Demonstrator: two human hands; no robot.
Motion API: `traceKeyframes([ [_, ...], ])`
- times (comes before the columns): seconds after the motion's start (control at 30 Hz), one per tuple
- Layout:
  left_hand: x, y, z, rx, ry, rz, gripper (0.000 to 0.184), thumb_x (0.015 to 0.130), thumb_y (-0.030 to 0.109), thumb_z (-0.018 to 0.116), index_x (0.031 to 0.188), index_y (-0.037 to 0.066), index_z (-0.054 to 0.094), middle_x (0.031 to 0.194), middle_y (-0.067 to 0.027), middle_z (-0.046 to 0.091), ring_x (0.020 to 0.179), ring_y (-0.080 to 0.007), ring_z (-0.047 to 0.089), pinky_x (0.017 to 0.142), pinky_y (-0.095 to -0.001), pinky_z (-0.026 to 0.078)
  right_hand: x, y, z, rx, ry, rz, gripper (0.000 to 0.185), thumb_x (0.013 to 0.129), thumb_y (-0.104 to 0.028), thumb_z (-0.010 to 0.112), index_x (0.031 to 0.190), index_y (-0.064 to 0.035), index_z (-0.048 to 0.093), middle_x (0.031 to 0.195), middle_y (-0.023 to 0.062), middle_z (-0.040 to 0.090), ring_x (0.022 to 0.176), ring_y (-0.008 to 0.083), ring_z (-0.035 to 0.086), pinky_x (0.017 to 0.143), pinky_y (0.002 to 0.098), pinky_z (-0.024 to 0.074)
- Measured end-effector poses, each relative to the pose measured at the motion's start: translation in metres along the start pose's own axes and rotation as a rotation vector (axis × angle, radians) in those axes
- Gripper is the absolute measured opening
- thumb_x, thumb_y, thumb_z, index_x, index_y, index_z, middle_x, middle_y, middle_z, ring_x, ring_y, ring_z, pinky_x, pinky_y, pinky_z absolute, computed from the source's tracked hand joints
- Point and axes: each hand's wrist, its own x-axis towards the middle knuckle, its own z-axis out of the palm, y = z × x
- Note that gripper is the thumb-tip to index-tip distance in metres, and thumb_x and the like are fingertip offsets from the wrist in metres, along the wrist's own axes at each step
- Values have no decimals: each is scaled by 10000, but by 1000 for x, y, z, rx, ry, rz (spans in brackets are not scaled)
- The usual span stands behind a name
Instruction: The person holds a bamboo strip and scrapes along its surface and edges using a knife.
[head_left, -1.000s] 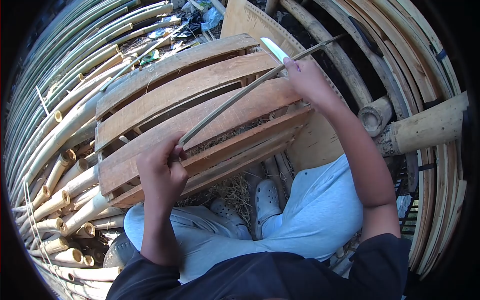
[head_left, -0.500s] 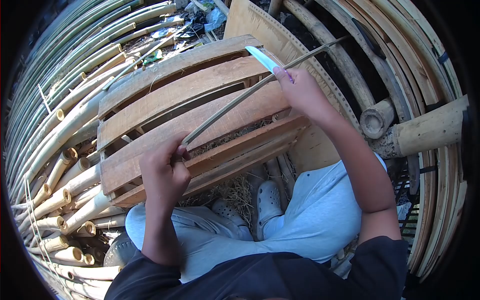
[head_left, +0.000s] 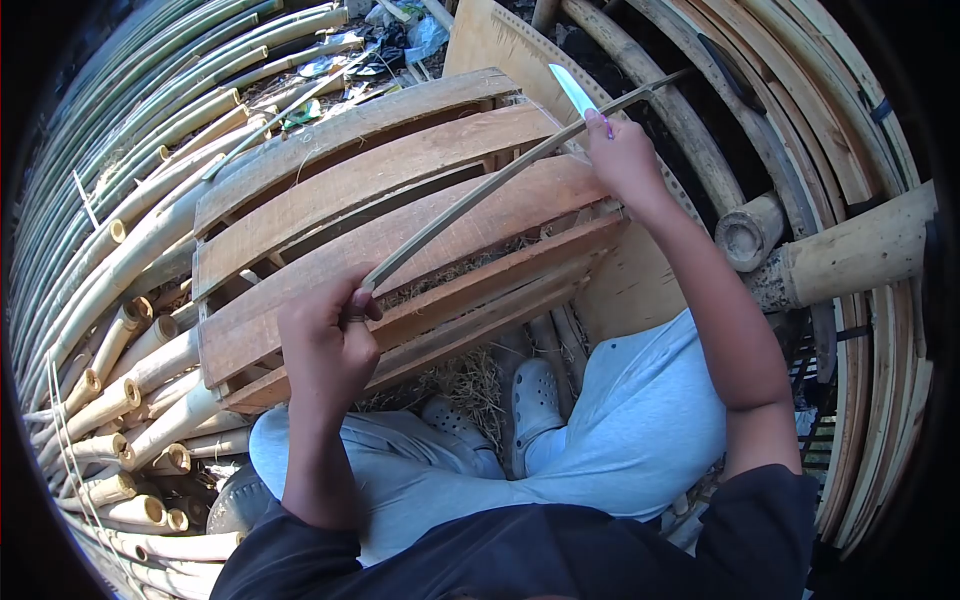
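Note:
My left hand (head_left: 332, 325) is closed around the near end of a long, thin bamboo strip (head_left: 465, 203). The strip slants up to the right above a slatted wooden crate (head_left: 400, 220). Farther along it, my right hand (head_left: 624, 158) is closed on a knife (head_left: 574, 90) with a pale, shiny blade and a purple-tinted part by the fingers. The blade points up and left and crosses the strip right beside my fingers. Most of the knife's handle is hidden in my grip. The strip's far end reaches past my right hand over the dark gap.
Stacked bamboo poles (head_left: 120, 255) fill the left side. Behind the crate stands a plywood sheet (head_left: 490, 45) with a row of holes. A thick bamboo pole (head_left: 850, 255) juts in from the right, near bundled wooden slats (head_left: 870, 430). My clog-clad feet (head_left: 535, 400) are below the crate.
My right hand with the knife has slid along the strip, up and to the right, away from my left hand. My left hand has stayed almost in place.

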Motion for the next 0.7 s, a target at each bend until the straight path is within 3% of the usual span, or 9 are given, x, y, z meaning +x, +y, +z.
traceKeyframes([
  [0.1, 0, -5, 2, 22, 16, 10, 321, 854, -99, 557, 1088, 6, 750, 667, -134, 675, 606, -215, 690, 606, -288, 505, -51, -30, 23, -18, -80, -201, 503, 1058, -396, 514, 836, 33, 656, 697, 249, 637, 698, 439, 655, 654, 477, 505],
  [0.2, 3, -5, 0, 14, 8, 3, 305, 865, -87, 566, 1088, 6, 752, 666, -130, 680, 602, -211, 686, 606, -291, 505, -47, -29, 16, -22, -118, -238, 503, 1056, -392, 518, 836, 38, 657, 701, 259, 636, 711, 451, 651, 662, 484, 504],
  [0.27, 1, -2, -2, -42, -12, -13, 285, 881, -71, 575, 1092, 5, 751, 661, -124, 678, 600, -206, 682, 597, -292, 499, -15, 0, 7, 3, -33, -200, 503, 1058, -384, 515, 834, 44, 657, 693, 260, 638, 710, 450, 659, 664, 486, 507],
  [0.37, 0, 0, -2, -31, -14, -33, 264, 900, -54, 583, 1095, 3, 751, 656, -121, 676, 596, -200, 678, 591, -291, 494, -4, 9, -3, -26, 97, 35, 499, 1064, -376, 498, 872, 48, 677, 740, 264, 663, 767, 443, 680, 710, 492, 522],
  [0.47, 1, -1, -1, -16, -5, -50, 261, 906, -53, 578, 1095, 2, 750, 660, -123, 679, 590, -206, 675, 591, -287, 492, -39, -6, 30, 20, 95, -113, 521, 1067, -398, 478, 900, 48, 689, 764, 271, 670, 776, 429, 691, 728, 494, 522],
  [0.63, 1, -2, -2, -42, 7, -37, 259, 910, -60, 570, 1089, -1, 748, 658, -127, 678, 588, -209, 678, 596, -290, 499, -3, 1, -7, -48, -15, 19, 472, 1060, -369, 492, 912, 31, 697, 811, 266, 690, 832, 444, 697, 744, 494, 523],
  [0.7, -1, -1, 0, -40, 3, -23, 255, 912, -59, 570, 1086, -1, 747, 658, -128, 677, 591, -207, 680, 597, -292, 501, -3, 7, 3, -52, 69, 24, 475, 1058, -378, 498, 916, 29, 698, 806, 258, 693, 817, 433, 699, 742, 485, 524],
])
